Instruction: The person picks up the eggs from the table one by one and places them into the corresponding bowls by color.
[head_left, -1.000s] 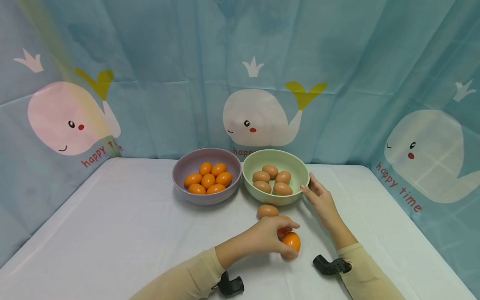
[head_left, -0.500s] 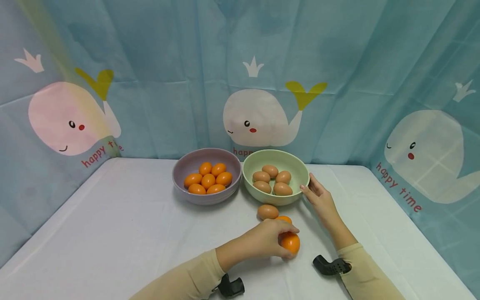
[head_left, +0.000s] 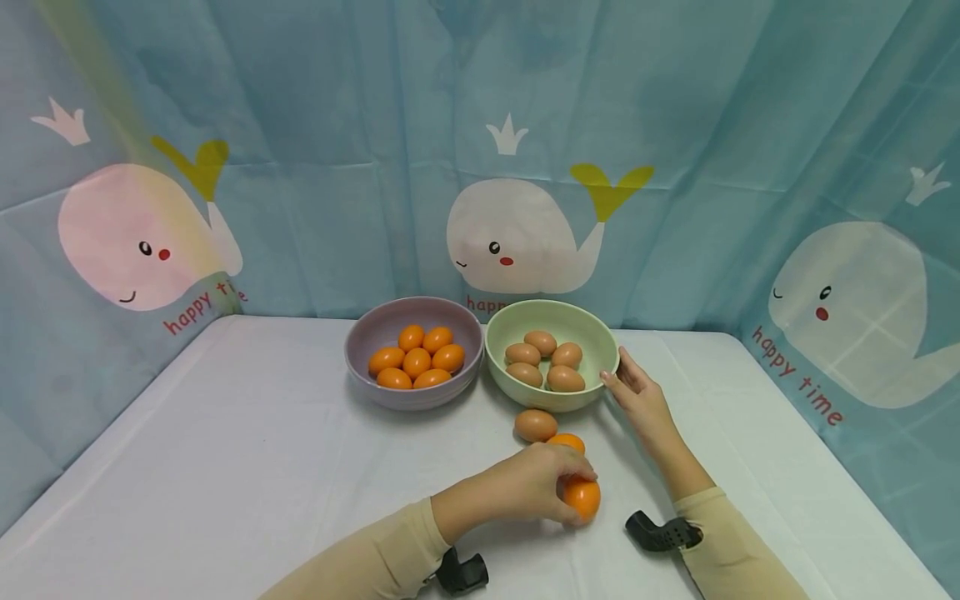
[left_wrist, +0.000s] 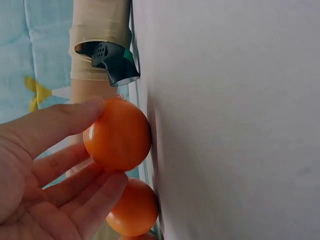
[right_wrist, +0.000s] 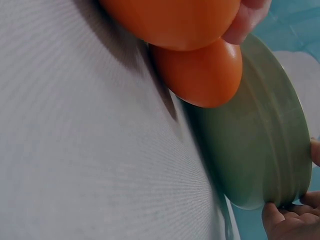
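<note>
My left hand grips an orange egg between thumb and fingers, low over the white table. In the left wrist view the egg shows glossy, its side close by the cloth. A second orange egg lies just beyond, partly covered by the hand, and a brown egg sits behind that. My right hand holds the right rim of a green bowl, thumb at the rim and fingers around the outside. Several brown eggs rest inside this bowl.
Left of the green bowl, right up against it, stands a purple bowl with several orange eggs inside. A blue curtain printed with whales hangs behind the table. Black wrist cameras sit at both sleeves.
My left fingers have closed around the nearest orange egg and drawn it slightly toward me, uncovering more of the second one. The right hand and both bowls have stayed in place.
</note>
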